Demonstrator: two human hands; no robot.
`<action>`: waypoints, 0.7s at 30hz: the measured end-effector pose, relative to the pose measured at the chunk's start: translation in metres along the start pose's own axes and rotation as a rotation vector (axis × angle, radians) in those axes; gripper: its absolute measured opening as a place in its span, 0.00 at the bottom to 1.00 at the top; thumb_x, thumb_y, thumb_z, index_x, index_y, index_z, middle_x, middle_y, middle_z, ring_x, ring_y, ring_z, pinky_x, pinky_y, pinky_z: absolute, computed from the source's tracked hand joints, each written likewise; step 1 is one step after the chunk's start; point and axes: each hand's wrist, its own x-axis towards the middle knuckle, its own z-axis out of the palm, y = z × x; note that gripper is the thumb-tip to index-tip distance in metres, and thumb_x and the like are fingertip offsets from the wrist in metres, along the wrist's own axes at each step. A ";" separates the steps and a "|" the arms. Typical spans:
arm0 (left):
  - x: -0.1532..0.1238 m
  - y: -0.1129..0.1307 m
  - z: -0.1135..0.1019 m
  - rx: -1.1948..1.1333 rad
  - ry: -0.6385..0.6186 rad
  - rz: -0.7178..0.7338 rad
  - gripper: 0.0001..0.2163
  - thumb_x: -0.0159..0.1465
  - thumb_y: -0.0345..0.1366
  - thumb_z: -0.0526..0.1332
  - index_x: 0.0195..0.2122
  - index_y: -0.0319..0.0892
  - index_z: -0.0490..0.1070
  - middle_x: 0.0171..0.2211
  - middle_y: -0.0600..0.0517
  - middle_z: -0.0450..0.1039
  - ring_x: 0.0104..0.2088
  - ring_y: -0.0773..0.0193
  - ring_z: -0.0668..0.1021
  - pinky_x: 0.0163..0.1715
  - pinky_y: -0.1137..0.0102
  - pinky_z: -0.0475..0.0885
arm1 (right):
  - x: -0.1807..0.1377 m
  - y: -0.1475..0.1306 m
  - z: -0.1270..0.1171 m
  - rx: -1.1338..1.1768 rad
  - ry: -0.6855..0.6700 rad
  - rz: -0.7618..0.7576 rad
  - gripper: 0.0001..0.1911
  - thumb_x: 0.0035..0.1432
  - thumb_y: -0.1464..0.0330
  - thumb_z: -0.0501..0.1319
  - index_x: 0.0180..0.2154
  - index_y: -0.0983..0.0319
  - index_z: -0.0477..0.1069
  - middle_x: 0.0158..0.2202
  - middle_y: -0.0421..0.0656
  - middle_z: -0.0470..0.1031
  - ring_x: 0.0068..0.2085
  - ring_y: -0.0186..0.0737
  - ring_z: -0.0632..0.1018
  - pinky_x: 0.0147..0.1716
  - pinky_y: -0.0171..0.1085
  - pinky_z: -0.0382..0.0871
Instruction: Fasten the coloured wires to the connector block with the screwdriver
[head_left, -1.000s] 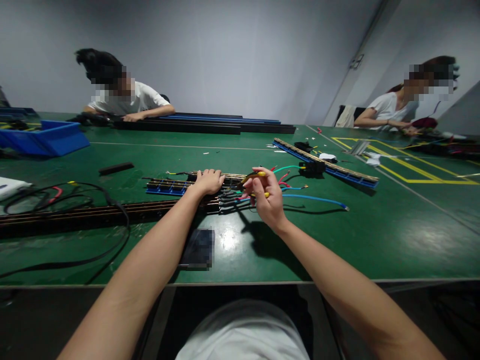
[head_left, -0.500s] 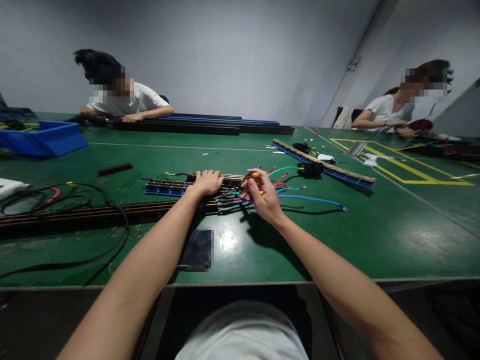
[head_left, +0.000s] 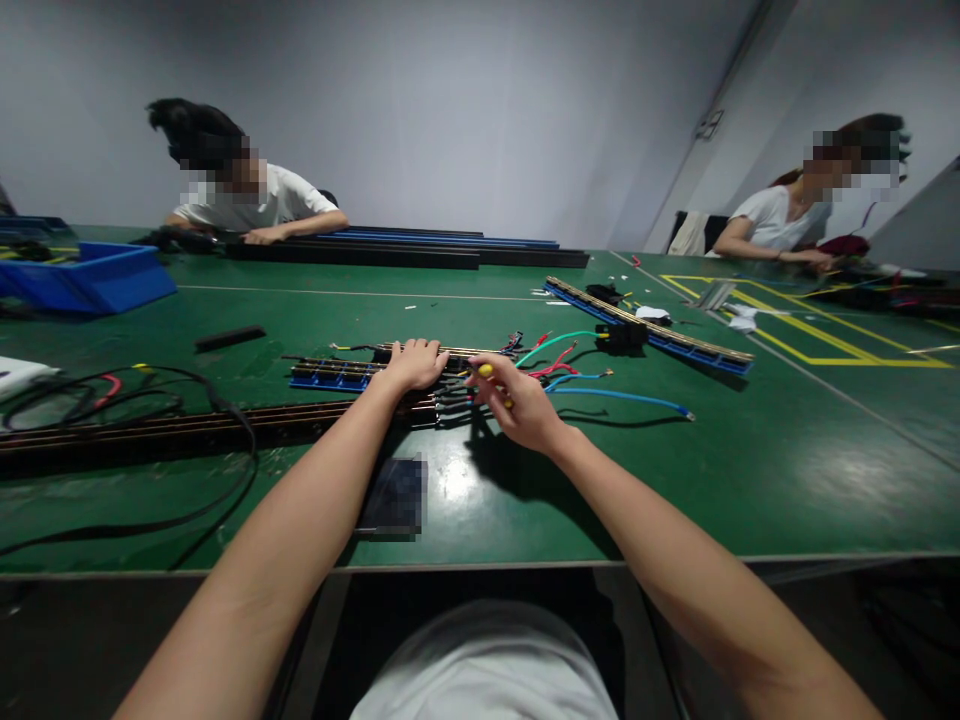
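My left hand (head_left: pixel 415 367) lies palm down across the ends of the metal-stripped rails, fingers stretched over them. Under it runs a blue-based rail (head_left: pixel 330 375); the long dark rail with copper-coloured strips (head_left: pixel 300 425) extends left along the table. My right hand (head_left: pixel 517 400) is closed around yellow-handled pliers (head_left: pixel 486 370), just right of the rail ends. Their jaws are hidden behind my fingers. From the rail ends, sleeved wires (head_left: pixel 454 400) lead right towards this hand. A blue wire (head_left: pixel 630 398), a green wire (head_left: pixel 559 342) and red wires emerge beyond it.
A dark, flat pixelated object (head_left: pixel 394 498) lies by my left forearm. Black cable (head_left: pixel 251 450) loops at left; a blue bin (head_left: pixel 112 280) stands behind. Another blue-based rail (head_left: pixel 675 345) lies right of centre. Two people (head_left: pixel 262 205) work across the green table (head_left: pixel 750 480).
My right hand has moved slightly left and turned with the pliers, closer to the rail ends. My left hand stays in place. The person at right has shifted their arms a little.
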 end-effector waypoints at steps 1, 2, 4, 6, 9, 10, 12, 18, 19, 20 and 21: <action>0.000 0.000 0.000 0.002 0.002 0.000 0.24 0.75 0.46 0.40 0.59 0.38 0.67 0.62 0.37 0.67 0.62 0.45 0.68 0.61 0.46 0.58 | 0.001 0.000 -0.002 0.075 0.092 0.048 0.15 0.71 0.63 0.52 0.56 0.58 0.62 0.41 0.45 0.79 0.32 0.33 0.81 0.31 0.31 0.74; 0.000 0.000 0.000 0.003 0.005 0.000 0.24 0.75 0.46 0.40 0.60 0.38 0.66 0.62 0.37 0.67 0.62 0.45 0.68 0.61 0.46 0.58 | 0.002 0.000 -0.005 0.132 0.191 0.086 0.15 0.70 0.62 0.52 0.55 0.58 0.61 0.40 0.43 0.79 0.30 0.33 0.81 0.31 0.32 0.74; 0.001 0.000 0.001 0.006 0.005 0.003 0.24 0.74 0.45 0.40 0.60 0.38 0.66 0.62 0.37 0.67 0.62 0.45 0.68 0.61 0.46 0.58 | 0.005 0.002 -0.013 0.187 0.380 0.132 0.15 0.70 0.60 0.53 0.54 0.57 0.61 0.38 0.41 0.78 0.28 0.33 0.80 0.29 0.33 0.75; 0.001 -0.001 0.002 0.006 0.005 0.004 0.24 0.74 0.44 0.41 0.60 0.38 0.66 0.62 0.37 0.67 0.62 0.45 0.68 0.61 0.46 0.58 | 0.008 0.006 -0.021 0.172 0.514 0.147 0.15 0.69 0.59 0.54 0.53 0.57 0.62 0.36 0.40 0.77 0.26 0.32 0.79 0.28 0.33 0.74; 0.001 -0.001 0.002 0.010 0.004 0.002 0.24 0.74 0.43 0.40 0.60 0.38 0.67 0.62 0.37 0.67 0.61 0.46 0.69 0.61 0.46 0.58 | 0.010 0.015 -0.032 0.104 0.602 0.178 0.14 0.68 0.59 0.54 0.51 0.58 0.63 0.34 0.39 0.77 0.25 0.32 0.77 0.27 0.33 0.73; 0.001 -0.001 0.002 0.012 0.004 0.002 0.24 0.74 0.43 0.40 0.60 0.39 0.67 0.62 0.37 0.67 0.61 0.46 0.69 0.61 0.46 0.58 | 0.010 0.019 -0.035 0.083 0.613 0.194 0.14 0.68 0.59 0.53 0.51 0.58 0.63 0.33 0.39 0.76 0.24 0.32 0.77 0.26 0.33 0.72; 0.000 -0.001 0.001 0.014 0.002 0.001 0.24 0.74 0.43 0.40 0.60 0.39 0.67 0.62 0.37 0.67 0.61 0.46 0.69 0.61 0.46 0.59 | 0.010 0.025 -0.037 0.039 0.610 0.222 0.14 0.68 0.59 0.53 0.50 0.58 0.63 0.32 0.38 0.76 0.23 0.33 0.76 0.26 0.34 0.72; 0.000 -0.001 0.003 -0.002 0.011 0.002 0.24 0.73 0.44 0.41 0.60 0.38 0.67 0.62 0.36 0.67 0.62 0.45 0.68 0.61 0.45 0.58 | 0.007 0.034 -0.036 -0.046 0.459 0.239 0.15 0.64 0.63 0.54 0.51 0.60 0.64 0.33 0.40 0.76 0.25 0.35 0.77 0.28 0.35 0.70; 0.000 -0.001 0.003 -0.004 0.012 0.002 0.24 0.73 0.44 0.41 0.60 0.38 0.66 0.62 0.37 0.67 0.62 0.45 0.68 0.61 0.45 0.57 | 0.006 0.035 -0.036 -0.050 0.400 0.237 0.15 0.63 0.64 0.54 0.51 0.60 0.65 0.32 0.39 0.76 0.25 0.35 0.76 0.28 0.34 0.69; 0.000 -0.002 0.003 -0.005 0.014 0.001 0.24 0.73 0.44 0.41 0.60 0.38 0.66 0.62 0.37 0.67 0.62 0.45 0.68 0.61 0.45 0.57 | 0.006 0.035 -0.036 -0.065 0.332 0.231 0.15 0.62 0.66 0.54 0.50 0.60 0.66 0.29 0.38 0.75 0.25 0.35 0.75 0.28 0.33 0.68; 0.000 -0.002 0.003 -0.004 0.016 -0.002 0.24 0.73 0.44 0.41 0.60 0.39 0.66 0.62 0.37 0.67 0.62 0.46 0.68 0.61 0.45 0.57 | 0.005 0.035 -0.035 -0.095 0.261 0.219 0.15 0.60 0.68 0.54 0.49 0.60 0.67 0.27 0.37 0.74 0.24 0.34 0.74 0.28 0.33 0.67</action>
